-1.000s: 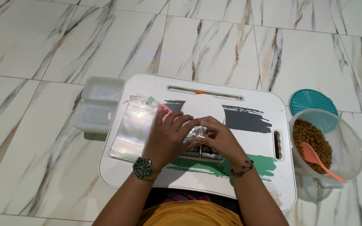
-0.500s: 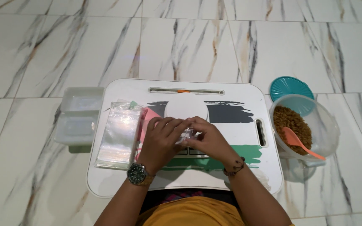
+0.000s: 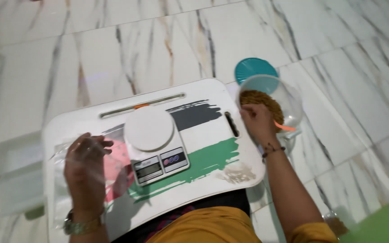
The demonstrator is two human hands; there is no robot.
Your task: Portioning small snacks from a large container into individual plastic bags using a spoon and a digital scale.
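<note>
Hands have split since half a second ago: both were together over the scale, now well apart. Lap bench (image 3: 203, 90) sits across the knees, white with dark and green brush strokes. Kitchen scale (image 3: 154, 137) at its middle, platform bare. Clear container (image 3: 289, 96) of brown granules off the right edge, teal lid (image 3: 254, 68) beyond. Right hand (image 3: 258, 122) reaches into it, at the orange scoop (image 3: 285, 127); grip not visible. Left hand (image 3: 85, 167) pinches a clear plastic bag (image 3: 64, 189), left of scale.
</note>
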